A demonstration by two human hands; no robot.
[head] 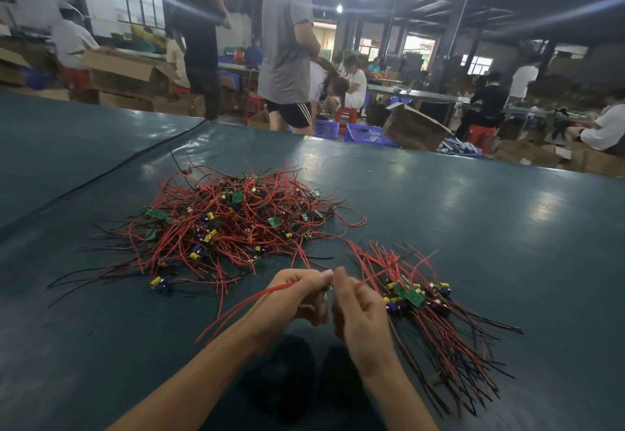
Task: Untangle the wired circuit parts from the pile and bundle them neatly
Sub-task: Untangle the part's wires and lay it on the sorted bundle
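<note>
Two hands meet at the near middle of the dark green table (507, 227). The left hand (297, 298) is curled round a few red wires (243, 305), which trail out of the fist toward the near left. The right hand (358, 309) has its thumb and forefinger closed in a pinch on the far end of those wires, fingertip to fingertip with the left. What sits between the tips is too small to make out.

Beyond the hands and to the left lies the tangled pile (230, 224) of red and black leads, small green boards and yellow-topped capacitors. Just right of the right hand rests a sorted bundle (416, 298), boards together and wires fanning toward the near right. Past the table's far edge stand cardboard boxes (414, 128), blue crates (363, 134) and several people.
</note>
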